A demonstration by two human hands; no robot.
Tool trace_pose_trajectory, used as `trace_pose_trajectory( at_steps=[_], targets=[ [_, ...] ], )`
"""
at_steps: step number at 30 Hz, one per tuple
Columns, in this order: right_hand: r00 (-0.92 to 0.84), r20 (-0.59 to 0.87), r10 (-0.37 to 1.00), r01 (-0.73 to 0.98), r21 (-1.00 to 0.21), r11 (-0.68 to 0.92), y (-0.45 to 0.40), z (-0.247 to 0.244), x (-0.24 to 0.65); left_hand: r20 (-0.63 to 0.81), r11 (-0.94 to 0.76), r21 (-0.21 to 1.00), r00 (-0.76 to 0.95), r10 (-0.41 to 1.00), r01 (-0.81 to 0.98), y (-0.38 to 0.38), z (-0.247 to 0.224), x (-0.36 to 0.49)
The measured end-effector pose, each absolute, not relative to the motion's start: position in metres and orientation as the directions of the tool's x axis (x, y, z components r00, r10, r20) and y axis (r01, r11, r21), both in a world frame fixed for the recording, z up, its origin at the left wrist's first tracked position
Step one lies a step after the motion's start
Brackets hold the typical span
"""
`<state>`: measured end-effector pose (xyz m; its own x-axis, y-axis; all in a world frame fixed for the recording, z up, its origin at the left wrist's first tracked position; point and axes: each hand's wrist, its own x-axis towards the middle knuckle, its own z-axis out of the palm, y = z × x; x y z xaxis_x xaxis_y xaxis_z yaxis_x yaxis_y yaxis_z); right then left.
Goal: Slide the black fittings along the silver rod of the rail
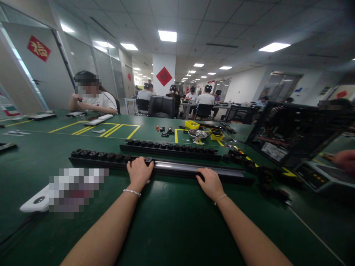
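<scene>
A long black power strip housing point(180, 165) lies across the green table in front of me. Black socket modules point(102, 156) fill its left part, while the right part shows a bare, shiny channel. My left hand point(140, 171) is closed over the housing by the last module of the row, its fingertips on the far side. Further right, my right hand point(211, 181) grips the near edge of the bare part with bent fingers. Behind it lies a second black strip point(169, 148) with a full row of sockets, touched by neither hand.
Left of me lies a white device point(37, 201) with a cable. Loose black parts point(273, 184), an open black case point(288, 136) and a grey boxy device point(318, 177) stand right, near another person's hand point(345, 160). Metal bowl point(197, 134) and yellow bin point(192, 125) sit behind.
</scene>
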<state>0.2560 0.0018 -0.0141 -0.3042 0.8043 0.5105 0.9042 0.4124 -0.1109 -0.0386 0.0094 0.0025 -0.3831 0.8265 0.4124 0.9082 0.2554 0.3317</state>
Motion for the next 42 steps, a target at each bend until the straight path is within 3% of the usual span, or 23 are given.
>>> trace_pose_trajectory(
  at_steps=[42],
  targets=[
    [-0.298, 0.506, 0.809, 0.906, -0.118, 0.407, -0.0003, -0.0123, 0.2553, 0.415, 0.155, 0.394, -0.326, 0.849, 0.906, 0.0072, 0.0079, -0.0368]
  ],
)
